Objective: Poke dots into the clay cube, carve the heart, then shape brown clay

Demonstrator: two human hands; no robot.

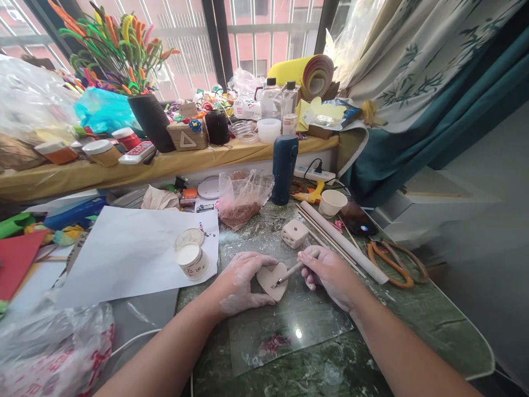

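Nearest, the flat, clear sheet point(318, 325) leaves open room on the body side of the pale, heart-shaped clay slab point(269, 277) lying on it, whose rim the dusty left hand point(242, 282) cradles between thumb and fingers while the right hand point(326, 274) pinches a thin, pale stick tool point(293, 270), tip at its face. The slab looks light, soft and easily dented, best held by its outer edges; just beyond, the pale, dotted clay cube point(294, 234) limits space.
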